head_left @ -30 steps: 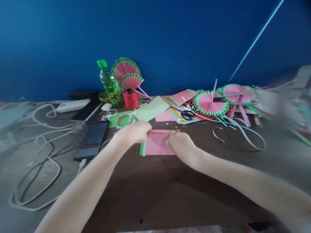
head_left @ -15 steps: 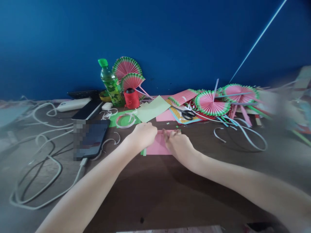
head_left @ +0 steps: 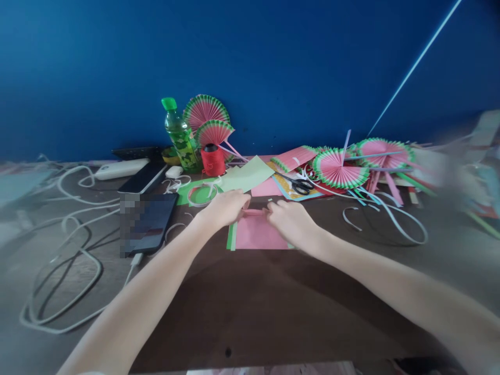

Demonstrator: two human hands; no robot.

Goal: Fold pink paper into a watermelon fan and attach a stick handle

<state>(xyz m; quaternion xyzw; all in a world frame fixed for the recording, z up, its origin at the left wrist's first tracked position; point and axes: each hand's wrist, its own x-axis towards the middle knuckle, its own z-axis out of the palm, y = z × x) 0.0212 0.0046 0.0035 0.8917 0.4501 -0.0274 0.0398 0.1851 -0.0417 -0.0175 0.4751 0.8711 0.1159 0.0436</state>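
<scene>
A pink sheet of paper [head_left: 261, 234] with green strips along its left and right sides lies on the dark table. At its far edge a narrow pink fold stands up a little. My left hand [head_left: 229, 207] pinches the left end of that fold, fingers closed. The right end is pinched by my right hand [head_left: 291, 221], its fingers curled over the corner. Parts of the green side strips are hidden under the hands.
Behind the hands lie a pale green sheet [head_left: 246, 174], scissors [head_left: 300, 185] and pleated pink-green paper fans [head_left: 339, 169]. A green bottle [head_left: 180, 135] and a red spool [head_left: 213, 160] stand by the blue wall. Left are a phone [head_left: 150, 224] and white cables [head_left: 99, 271].
Both hands have shifted slightly, and the pink paper's far edge is now raised as a narrow fold between them. The view has moved a little.
</scene>
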